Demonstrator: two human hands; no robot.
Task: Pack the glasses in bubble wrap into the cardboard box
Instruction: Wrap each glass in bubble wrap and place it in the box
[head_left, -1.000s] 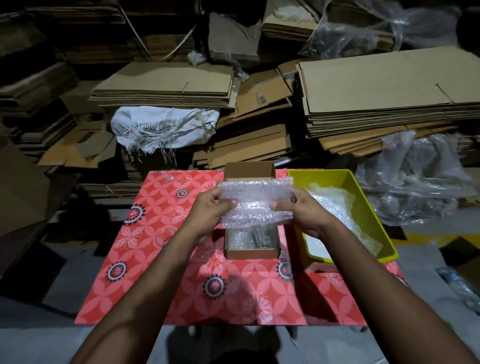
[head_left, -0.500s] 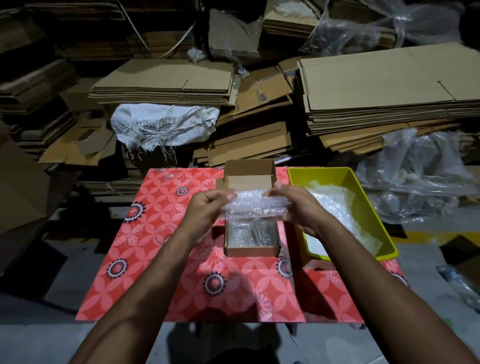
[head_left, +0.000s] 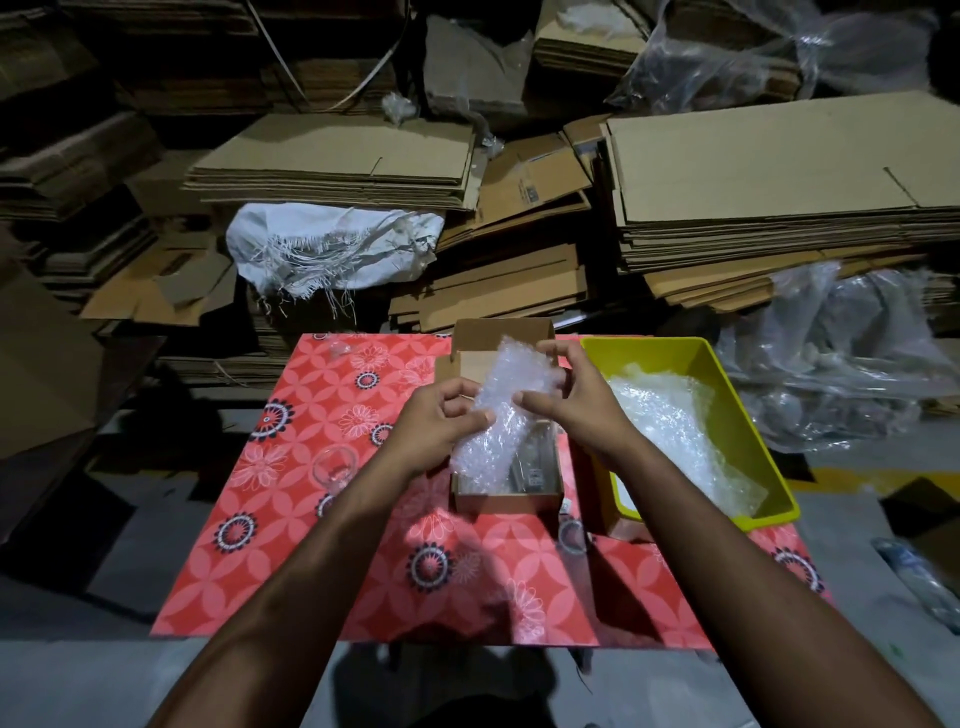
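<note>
A bubble-wrapped bundle (head_left: 506, 410) stands tilted over the small open cardboard box (head_left: 506, 500) in the middle of the red flowered table. My left hand (head_left: 441, 421) grips the bundle's lower left side. My right hand (head_left: 571, 395) holds its upper right side, fingers curled round the wrap. The bundle's lower end reaches into the box, where more wrapped contents show beside it. A bare clear glass (head_left: 334, 467) stands on the cloth to the left of the box. What is inside the bundle is hidden.
A yellow bin (head_left: 727, 384) with loose bubble wrap (head_left: 670, 421) sits right of the box. Stacks of flattened cardboard (head_left: 769, 171) and a white sack (head_left: 332, 249) rise behind the table. Clear plastic bags (head_left: 841, 358) lie at the right.
The bundle was held flat and crosswise above the box; it has been rolled tighter, turned end-down and lowered into the box. Both hands moved with it.
</note>
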